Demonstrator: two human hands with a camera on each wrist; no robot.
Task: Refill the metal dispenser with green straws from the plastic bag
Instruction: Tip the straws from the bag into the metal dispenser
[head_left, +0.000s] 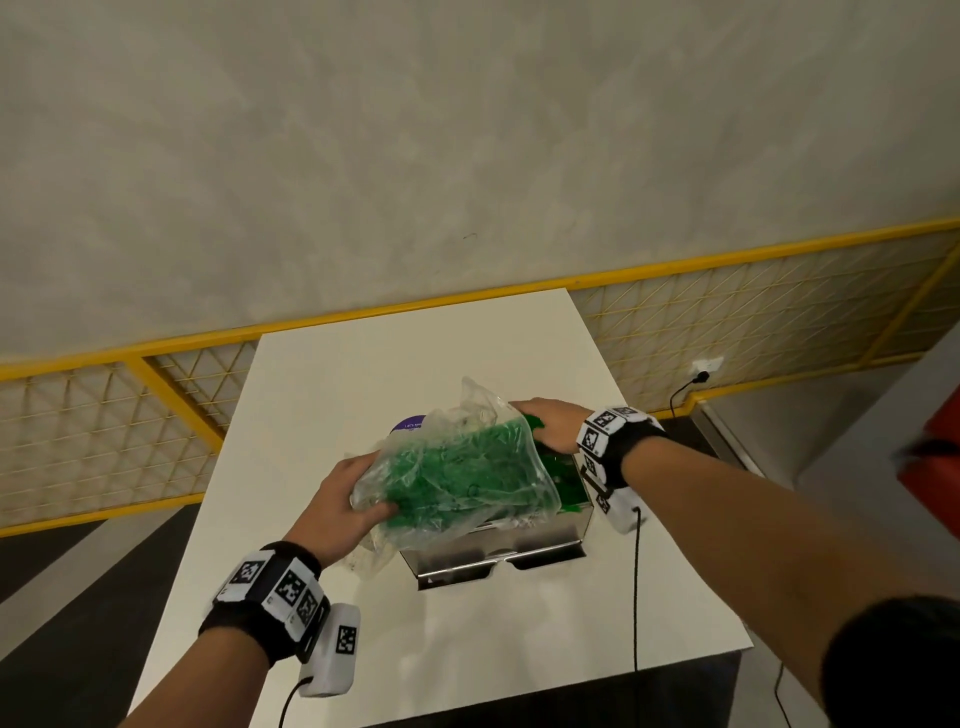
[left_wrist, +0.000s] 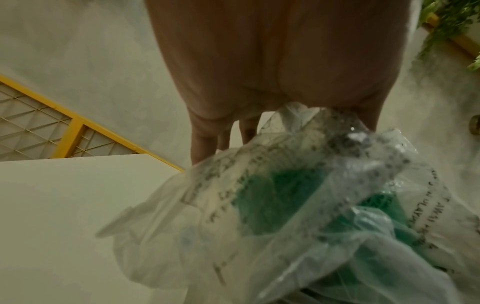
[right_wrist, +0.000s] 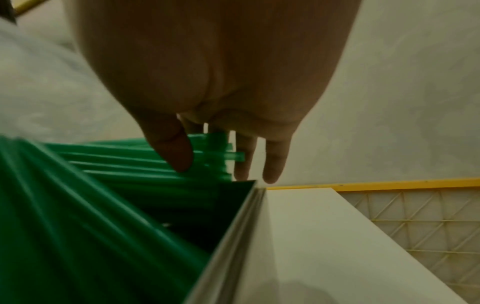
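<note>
Straws (head_left: 462, 467), green and bunched, fill the clear plastic bag (head_left: 493, 415) near the centre of the head view, lying tipped over the open top of the metal dispenser (head_left: 519, 551) on the white tabletop (head_left: 322, 364). More of them show at the bag's right end, reaching down into the dispenser.

At the lower left of the bag, the left hand (head_left: 343, 499) grips the crinkled film, thumb curled over the near side and fingers behind it; the left wrist view shows printed plastic bunched under the palm.

At the right end of the bag, the right hand (head_left: 550, 426) lies over the protruding straw ends. In the right wrist view its thumb and fingers (right_wrist: 272, 164) hang fairly straight, the thumb touching the green bundle above the dispenser's metal rim (right_wrist: 233, 236); whether it clasps any straws I cannot tell.

A purple round thing (head_left: 410, 423) peeks out behind the bag. A yellow mesh railing (head_left: 156, 415) runs along the wall behind.
</note>
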